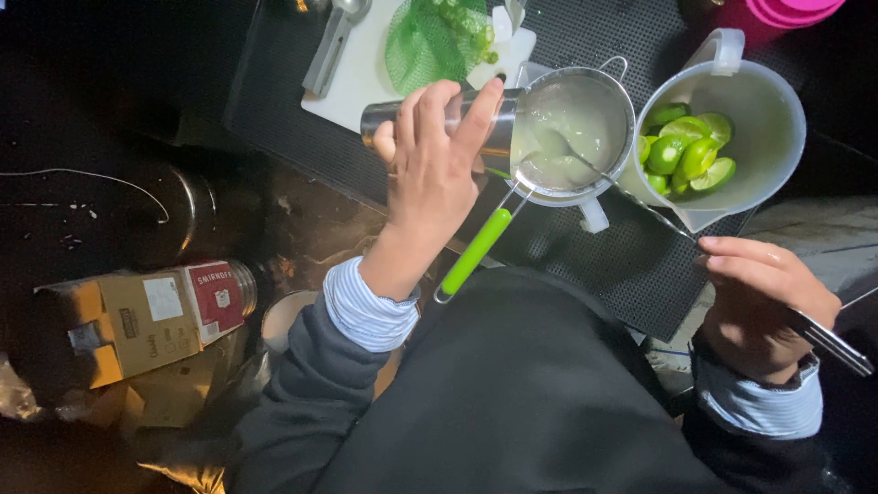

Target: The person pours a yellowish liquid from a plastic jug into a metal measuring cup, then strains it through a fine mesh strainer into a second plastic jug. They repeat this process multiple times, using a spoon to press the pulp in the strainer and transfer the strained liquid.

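Nearest the lens we see one dark torso with two dark sleeves, each ending in a striped blue-and-white cuff. Our left hand [430, 174] wraps its fingers and thumb firmly around one metal shaker tin [439, 121], tipped on its side so that its mouth meets the rim of one fine-mesh strainer [574, 128]. One green-handled grip [476, 249] runs back from the strainer toward our body. Pale, cloudy juice lies pooled in the mesh, and the strainer sits on one light-coloured jug whose handle shows below it.

Our right hand [764, 306] is closed on one long metal spoon [640, 203]; its shaft slants up and left, and its bowl rests in the pooled juice. Just right of the strainer stands one translucent pitcher [773, 151] holding spent lime halves [686, 151]; we count roughly eight, though some overlap.

All of these stand on one black textured mat [622, 265], whose near edge runs diagonally just beyond our body. On the far side, one white cutting board [352, 87] carries one green mesh bag [425, 41] and one metal press. Bare mat shows between the green handle and our right hand. To the left, off the mat, one cardboard box [137, 320] lies on its side in dim light, beside one dark round vessel.
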